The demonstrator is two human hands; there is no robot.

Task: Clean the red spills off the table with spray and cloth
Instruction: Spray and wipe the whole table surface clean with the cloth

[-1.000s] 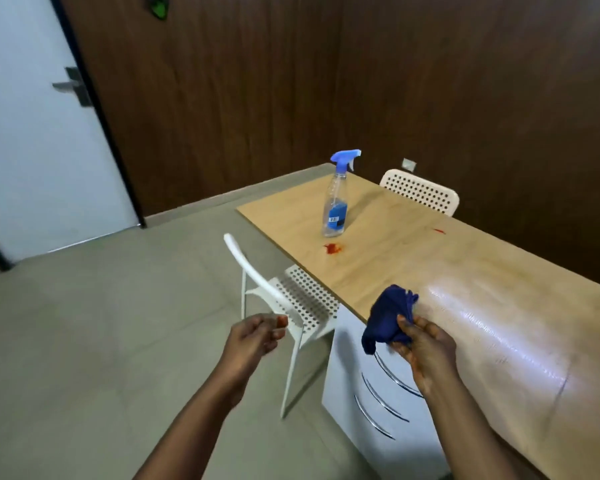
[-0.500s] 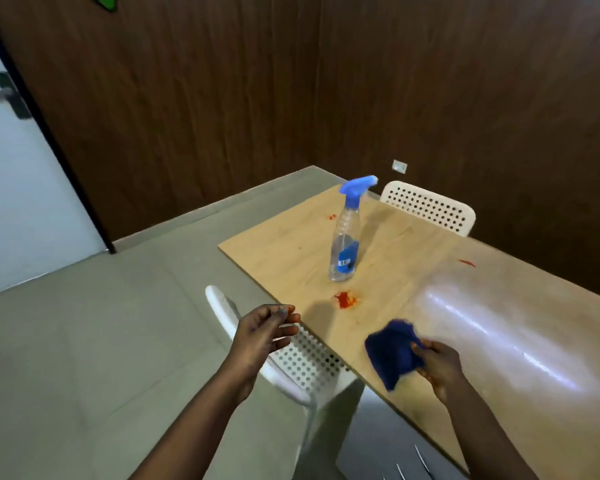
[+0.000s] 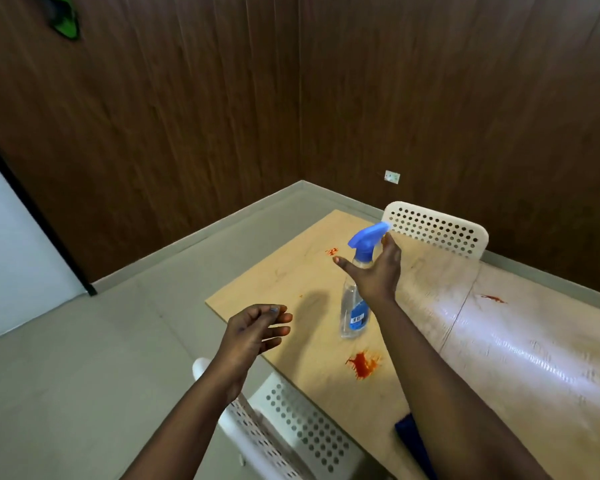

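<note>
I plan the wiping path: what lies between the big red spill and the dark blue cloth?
In the head view, only bare wooden table lies between the big red spill and the dark blue cloth.

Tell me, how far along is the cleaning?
Barely begun. Done: the cloth lies on the table. In hand: the right hand reaches, open, at the spray bottle. Left: all three red spills remain unwiped.

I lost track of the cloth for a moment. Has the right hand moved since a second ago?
Yes. The right hand left the blue cloth at the table's near edge and reached forward along the table to the spray bottle.
</note>
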